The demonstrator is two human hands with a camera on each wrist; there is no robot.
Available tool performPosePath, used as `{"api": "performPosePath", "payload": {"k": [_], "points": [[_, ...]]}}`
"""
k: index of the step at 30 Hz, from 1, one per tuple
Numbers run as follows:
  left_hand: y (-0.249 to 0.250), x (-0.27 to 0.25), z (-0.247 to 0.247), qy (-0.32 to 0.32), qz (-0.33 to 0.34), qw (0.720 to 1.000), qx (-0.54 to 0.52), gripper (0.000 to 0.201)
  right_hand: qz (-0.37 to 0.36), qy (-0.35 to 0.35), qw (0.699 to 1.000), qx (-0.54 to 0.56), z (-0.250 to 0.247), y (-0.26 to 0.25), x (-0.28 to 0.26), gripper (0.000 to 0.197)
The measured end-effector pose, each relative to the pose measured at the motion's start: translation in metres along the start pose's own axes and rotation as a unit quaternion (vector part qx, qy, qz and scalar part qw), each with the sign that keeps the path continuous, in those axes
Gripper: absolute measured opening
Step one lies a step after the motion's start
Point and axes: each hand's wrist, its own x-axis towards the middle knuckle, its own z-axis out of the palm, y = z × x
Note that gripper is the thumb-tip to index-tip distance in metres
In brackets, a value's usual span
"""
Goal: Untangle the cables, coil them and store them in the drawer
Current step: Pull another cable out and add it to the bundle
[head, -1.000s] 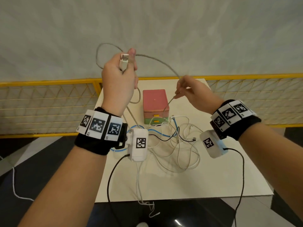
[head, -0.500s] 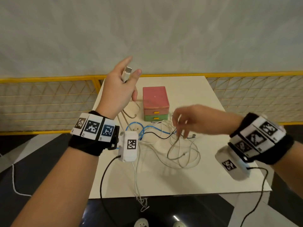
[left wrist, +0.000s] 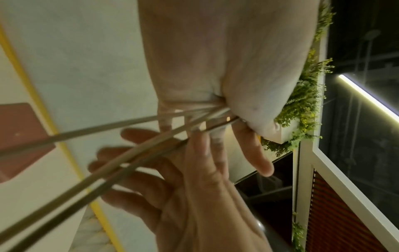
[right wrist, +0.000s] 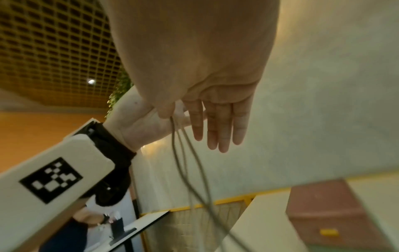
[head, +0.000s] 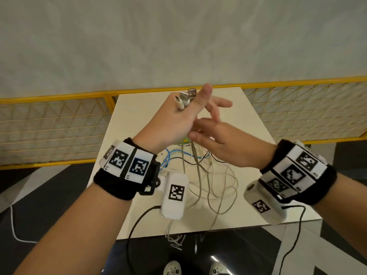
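Note:
My left hand [head: 178,120] is raised over the table and pinches two plug ends [head: 187,96] of a grey-white cable under its thumb, fingers stretched out. The cable's strands [head: 195,161] hang from it to the tangle [head: 216,179] of white, blue [head: 166,157] and black cables on the white table [head: 137,112]. My right hand [head: 218,143] is just below the left palm, its straight fingers [right wrist: 220,129] against the hanging strands [right wrist: 183,153]. The drawer box is mostly hidden; its pink top [right wrist: 336,204] shows in the right wrist view, a green sliver [head: 185,139] in the head view.
A yellow mesh fence [head: 55,126] runs behind and beside the table. A thin white cable [head: 174,239] dangles over the table's front edge. Dark floor and my shoes [head: 172,269] lie below. Black leads hang from both wrist cameras.
My right hand rose from the tangle on the table up to my left hand. My left hand now pinches two plugs instead of one, and more strands hang from it.

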Motion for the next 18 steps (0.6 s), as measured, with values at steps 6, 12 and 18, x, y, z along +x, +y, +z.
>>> {"api": "performPosePath", "payload": {"k": [6,12,18], "points": [[-0.007,0.005,0.010,0.014,-0.040,0.999,-0.015,0.064,0.020,0.000,0.970,0.241,0.023,-0.004,0.009,0.029],[-0.020,0.007,0.000,0.071,-0.064,0.990,-0.102,0.026,0.073,0.029,0.937,0.340,0.036,-0.002,0.013,0.024],[-0.035,0.009,0.004,0.114,-0.057,0.968,-0.214,0.041,0.077,0.029,0.927,0.367,0.039,0.001,0.016,0.025]]}}
